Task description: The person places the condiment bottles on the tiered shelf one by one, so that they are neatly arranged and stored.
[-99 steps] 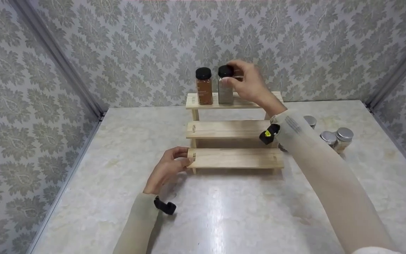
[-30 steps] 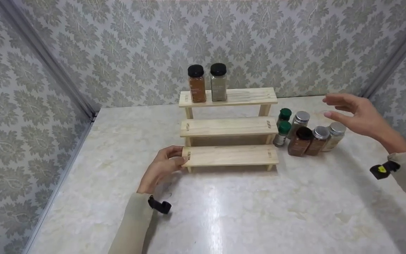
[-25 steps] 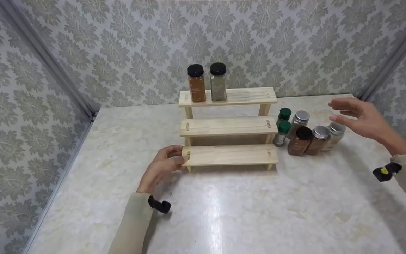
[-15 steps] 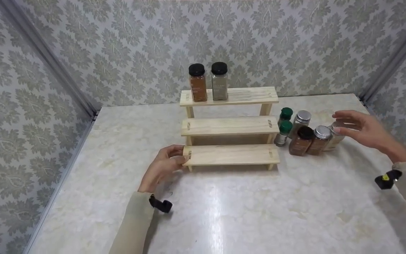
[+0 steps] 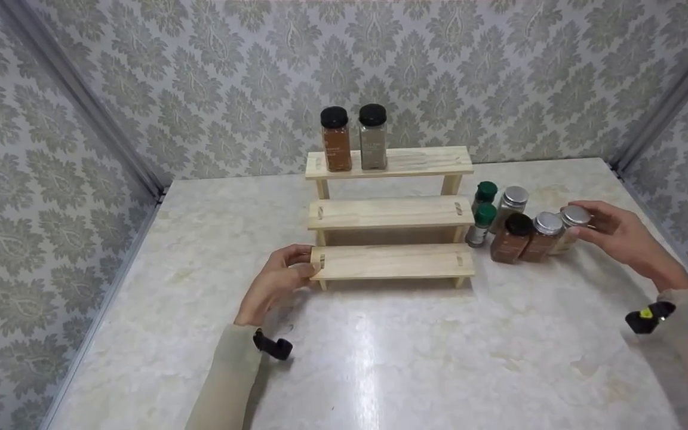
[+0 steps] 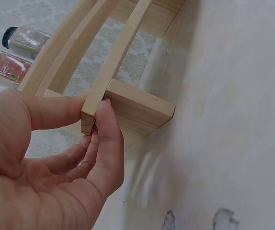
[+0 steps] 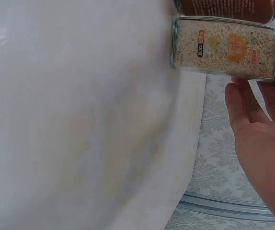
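Observation:
A three-tier wooden rack point(image 5: 392, 261) stands on the table. My left hand point(image 5: 277, 280) holds the left end of its lowest shelf; in the left wrist view, thumb and fingers pinch the board's end point(image 6: 92, 112). At the right, my right hand point(image 5: 622, 236) has thumb and fingers around the silver lid of a glass spice jar point(image 5: 575, 216). That jar, filled with pale granules point(image 7: 223, 48), stands upright beside a brown one. On the top shelf are two black-lidded spice jars, one orange-brown point(image 5: 337, 146) and one grey-green point(image 5: 373, 144).
Right of the rack stand a black-lidded brown jar point(image 5: 510, 242), a silver-lidded brown jar point(image 5: 541, 239), another silver-lidded jar point(image 5: 512, 203) and two green-capped jars point(image 5: 480, 224). They are packed closely. Patterned walls point(image 5: 248, 89) border the table point(image 5: 230, 227) behind and at both sides.
After releasing the grey-green jar on the top shelf, my right hand has moved right, then down onto the silver-lidded jar of pale granules. My left hand has kept its hold on the rack.

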Tool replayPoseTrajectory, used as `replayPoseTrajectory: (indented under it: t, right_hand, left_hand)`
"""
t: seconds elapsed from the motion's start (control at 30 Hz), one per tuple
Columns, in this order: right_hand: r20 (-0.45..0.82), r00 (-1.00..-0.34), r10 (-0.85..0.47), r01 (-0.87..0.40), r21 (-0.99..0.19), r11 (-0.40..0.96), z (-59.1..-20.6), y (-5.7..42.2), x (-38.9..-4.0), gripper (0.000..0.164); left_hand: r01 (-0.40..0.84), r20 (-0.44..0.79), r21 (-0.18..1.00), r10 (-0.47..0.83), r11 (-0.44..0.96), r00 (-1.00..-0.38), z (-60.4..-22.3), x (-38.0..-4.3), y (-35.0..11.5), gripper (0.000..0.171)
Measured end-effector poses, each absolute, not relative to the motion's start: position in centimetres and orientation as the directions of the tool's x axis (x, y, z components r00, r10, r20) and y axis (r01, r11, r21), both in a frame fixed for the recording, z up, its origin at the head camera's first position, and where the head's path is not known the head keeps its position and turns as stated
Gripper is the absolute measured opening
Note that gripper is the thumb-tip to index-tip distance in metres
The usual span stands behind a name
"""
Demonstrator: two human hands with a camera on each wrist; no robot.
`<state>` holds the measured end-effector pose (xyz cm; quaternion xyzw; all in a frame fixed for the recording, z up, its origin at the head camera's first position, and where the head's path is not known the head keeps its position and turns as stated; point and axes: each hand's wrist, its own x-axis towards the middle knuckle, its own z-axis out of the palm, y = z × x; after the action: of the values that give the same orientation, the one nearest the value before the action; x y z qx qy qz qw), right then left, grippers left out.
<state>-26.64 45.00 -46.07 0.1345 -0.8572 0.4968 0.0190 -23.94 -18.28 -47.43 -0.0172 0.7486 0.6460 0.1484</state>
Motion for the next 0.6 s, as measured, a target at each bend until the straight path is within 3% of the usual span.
replayPoseTrajectory:
  t: [0.6]
  right_hand:
    - [0.229,-0.965,-0.13,-0.263,-0.816,0.515,-45.78,44.51,-26.19,0.048]
  left_hand:
    - [-0.205,-0.231,0.967,0.188,0.149,-0.955,-47.54,-23.97,-18.51,0.049]
